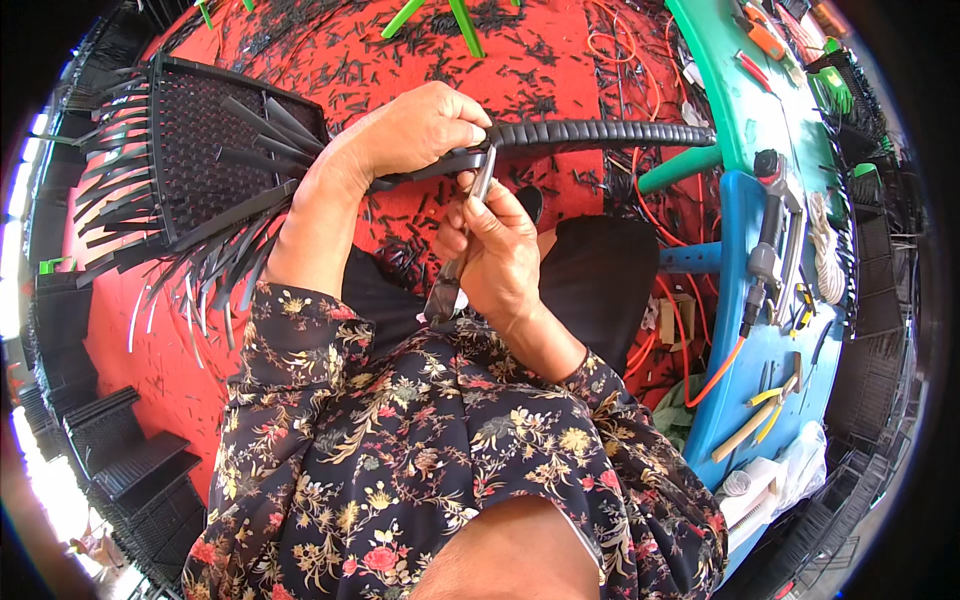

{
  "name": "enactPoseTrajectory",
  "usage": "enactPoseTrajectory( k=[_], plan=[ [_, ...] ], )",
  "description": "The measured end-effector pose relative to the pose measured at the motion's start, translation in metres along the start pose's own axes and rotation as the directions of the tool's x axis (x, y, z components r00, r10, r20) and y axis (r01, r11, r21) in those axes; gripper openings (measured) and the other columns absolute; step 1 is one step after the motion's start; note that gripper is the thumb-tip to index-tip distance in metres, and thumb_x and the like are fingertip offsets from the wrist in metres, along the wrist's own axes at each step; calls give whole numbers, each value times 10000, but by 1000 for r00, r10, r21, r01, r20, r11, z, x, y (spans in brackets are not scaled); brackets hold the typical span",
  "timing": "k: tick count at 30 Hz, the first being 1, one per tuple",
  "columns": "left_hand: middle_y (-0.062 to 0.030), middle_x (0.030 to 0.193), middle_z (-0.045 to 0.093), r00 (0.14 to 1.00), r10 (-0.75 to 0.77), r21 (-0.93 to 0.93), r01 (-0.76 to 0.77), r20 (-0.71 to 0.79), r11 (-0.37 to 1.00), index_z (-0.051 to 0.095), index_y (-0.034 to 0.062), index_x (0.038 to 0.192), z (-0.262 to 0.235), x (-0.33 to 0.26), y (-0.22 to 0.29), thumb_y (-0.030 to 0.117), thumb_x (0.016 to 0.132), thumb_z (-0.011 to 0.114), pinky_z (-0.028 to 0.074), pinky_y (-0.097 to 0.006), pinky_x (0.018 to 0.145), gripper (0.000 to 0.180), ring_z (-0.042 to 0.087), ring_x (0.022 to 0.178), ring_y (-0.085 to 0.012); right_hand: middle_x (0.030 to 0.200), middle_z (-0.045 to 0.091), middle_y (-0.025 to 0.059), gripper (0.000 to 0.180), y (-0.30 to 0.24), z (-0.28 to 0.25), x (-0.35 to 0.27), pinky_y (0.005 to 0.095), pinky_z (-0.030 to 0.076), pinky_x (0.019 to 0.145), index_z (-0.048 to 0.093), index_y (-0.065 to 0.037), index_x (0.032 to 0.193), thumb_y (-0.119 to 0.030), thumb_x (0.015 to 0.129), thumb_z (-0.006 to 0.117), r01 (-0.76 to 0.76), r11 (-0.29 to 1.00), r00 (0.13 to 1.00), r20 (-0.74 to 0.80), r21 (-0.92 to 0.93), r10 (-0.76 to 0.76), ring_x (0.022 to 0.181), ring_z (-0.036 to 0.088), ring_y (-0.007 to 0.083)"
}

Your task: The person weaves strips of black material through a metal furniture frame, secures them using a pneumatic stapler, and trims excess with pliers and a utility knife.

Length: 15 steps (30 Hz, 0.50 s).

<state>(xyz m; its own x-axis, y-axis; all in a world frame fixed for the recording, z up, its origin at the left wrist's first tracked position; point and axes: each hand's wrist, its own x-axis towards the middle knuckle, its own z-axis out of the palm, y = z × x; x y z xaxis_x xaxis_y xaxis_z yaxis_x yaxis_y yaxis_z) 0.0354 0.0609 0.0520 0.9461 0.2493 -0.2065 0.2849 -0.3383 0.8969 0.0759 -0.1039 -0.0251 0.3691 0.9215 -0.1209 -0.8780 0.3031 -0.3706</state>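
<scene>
A black woven wicker panel (pixel 205 150) with many loose flat strips lies at the left. From it a curved arm (pixel 610 133), wrapped in black strip, runs to the right in front of me. My left hand (pixel 425 130) is closed around this arm near the middle, knuckles up, fingers partly hidden. Just below, my right hand (pixel 500 245) is wrapped round a slim, shiny metal tool (pixel 484 175). The tool's upper tip touches or nearly touches the wrapped arm beside my left thumb; its darker lower end sticks out under my palm. Its exact kind is unclear.
Black strip scraps litter the red floor covering (pixel 560 80). At the right, a blue stool (pixel 735 400) holds an air tool (pixel 770 230) on an orange hose, a hammer (pixel 745 430), pliers and rope (pixel 826 250). A green stool (pixel 725 80) stands beyond it. Wicker pieces stand around the edges.
</scene>
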Motion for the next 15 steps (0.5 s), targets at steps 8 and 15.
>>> enactPoseTrajectory(
  k=[8,15],
  plan=[
    [-50,743,657,999,20,-55,-18,33,998,636,-80,966,3,2,-4,106,878,532,489,-242,658,230,605,665,-91,735,513,26,167,-7,16,-3,267,399,519,557,-47,1094,-59,930,531,-18,1000,997,-73,-9,18,581,468,127],
    [-17,706,639,1000,-9,18,9,-26,1000,649,-61,918,3,1,-4,113,861,571,464,-240,659,200,574,680,-65,722,529,36,180,-20,18,-9,244,400,532,571,-12,1087,-94,928,548,-74,909,995,-94,-411,39,583,475,110]
  ],
)
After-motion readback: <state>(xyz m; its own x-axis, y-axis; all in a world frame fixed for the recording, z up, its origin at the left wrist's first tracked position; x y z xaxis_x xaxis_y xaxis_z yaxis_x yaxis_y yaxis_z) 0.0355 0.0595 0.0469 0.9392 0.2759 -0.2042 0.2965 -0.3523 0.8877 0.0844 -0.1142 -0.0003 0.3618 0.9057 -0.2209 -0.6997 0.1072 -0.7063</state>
